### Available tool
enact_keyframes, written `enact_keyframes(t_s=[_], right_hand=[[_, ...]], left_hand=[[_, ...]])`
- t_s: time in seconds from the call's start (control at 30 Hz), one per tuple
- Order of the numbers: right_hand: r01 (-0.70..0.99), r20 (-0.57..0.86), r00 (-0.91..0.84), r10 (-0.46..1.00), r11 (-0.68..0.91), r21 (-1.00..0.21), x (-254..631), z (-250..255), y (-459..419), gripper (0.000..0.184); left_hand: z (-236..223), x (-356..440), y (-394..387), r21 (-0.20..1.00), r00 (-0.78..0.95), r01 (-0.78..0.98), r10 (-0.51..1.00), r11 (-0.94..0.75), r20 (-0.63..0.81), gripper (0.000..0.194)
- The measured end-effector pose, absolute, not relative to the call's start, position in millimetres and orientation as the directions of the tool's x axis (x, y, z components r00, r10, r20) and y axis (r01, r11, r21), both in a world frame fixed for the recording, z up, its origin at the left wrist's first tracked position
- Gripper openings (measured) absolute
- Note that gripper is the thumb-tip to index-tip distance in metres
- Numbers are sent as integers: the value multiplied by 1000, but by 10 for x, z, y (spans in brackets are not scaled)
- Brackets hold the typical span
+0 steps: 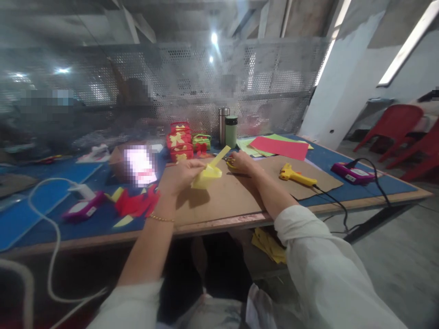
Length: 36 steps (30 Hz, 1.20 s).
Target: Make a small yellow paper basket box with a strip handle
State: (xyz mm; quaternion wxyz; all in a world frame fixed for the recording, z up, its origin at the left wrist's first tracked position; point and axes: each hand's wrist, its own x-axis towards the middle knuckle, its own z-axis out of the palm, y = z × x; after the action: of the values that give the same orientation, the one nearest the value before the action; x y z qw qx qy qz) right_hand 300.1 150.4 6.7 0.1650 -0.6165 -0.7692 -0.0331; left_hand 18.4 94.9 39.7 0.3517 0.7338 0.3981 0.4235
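My left hand [185,176] pinches a folded piece of yellow felt or paper [207,173] above the cardboard sheet. A narrow yellow strip of it sticks up to the right. Farther right, my right hand [241,162] is closed on yellow-handled scissors [230,163] low over the cardboard's far edge; the fingers hide most of them. Beneath both hands lies the brown cardboard sheet [219,205]. To the right of my right forearm, a yellow glue gun [297,176] rests on cardboard with its cord trailing off the front edge.
Red boxes with yellow bows [179,141] and a small green basket [201,142] stand behind. Beside them are a steel flask [223,127] and a green bottle [231,132]. Red scraps [137,203], a lit phone [140,165] and purple power strips [84,206] lie around.
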Motion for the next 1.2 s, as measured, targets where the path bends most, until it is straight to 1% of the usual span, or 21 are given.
enact_keyframes(t_s=[0.1,0.17,0.23,0.3,0.33,0.37,0.43,0.5,0.6,0.67,0.8,0.87,1.07,1.2], right_hand=[[947,364,-133,922,226,-226,3050,150,1478,48],[926,400,-134,907,258,-274,3080,231,1420,44],[874,436,-137,890,315,-369,3106,288,1305,47],[690,441,-152,884,415,-593,3127,296,1144,52],[586,427,-173,888,441,-680,3137,282,1056,56],[491,417,-195,888,456,-742,3147,261,972,58],[371,399,-230,888,459,-807,3167,216,830,59],[331,393,-265,880,466,-820,3182,186,742,58],[349,386,-312,868,482,-804,3171,177,697,58],[361,374,-330,867,482,-798,3132,178,692,58],[361,372,-310,875,470,-805,3027,180,667,58],[378,371,-293,881,463,-802,3003,193,642,59],[457,372,-270,888,458,-763,3046,234,594,53],[441,393,-283,875,483,-757,3019,219,595,58]], left_hand=[[420,186,947,861,309,236,874,-451,374,23],[434,180,950,878,279,173,878,-445,390,26],[442,167,960,898,236,109,889,-426,393,32],[448,149,979,910,196,57,898,-411,393,37],[450,142,990,912,182,37,900,-408,395,39],[453,135,1001,914,176,20,902,-405,395,40],[459,129,1019,919,174,-4,905,-393,388,43],[460,127,1031,925,163,-23,912,-378,377,45],[442,122,1050,932,130,-38,922,-362,364,46],[410,110,1071,934,128,-1,926,-358,355,44],[334,81,1118,915,128,153,925,-374,357,34],[317,80,1130,905,124,194,924,-379,360,31],[361,117,1114,899,107,155,912,-410,397,38],[371,112,1090,892,134,200,913,-405,385,35]])
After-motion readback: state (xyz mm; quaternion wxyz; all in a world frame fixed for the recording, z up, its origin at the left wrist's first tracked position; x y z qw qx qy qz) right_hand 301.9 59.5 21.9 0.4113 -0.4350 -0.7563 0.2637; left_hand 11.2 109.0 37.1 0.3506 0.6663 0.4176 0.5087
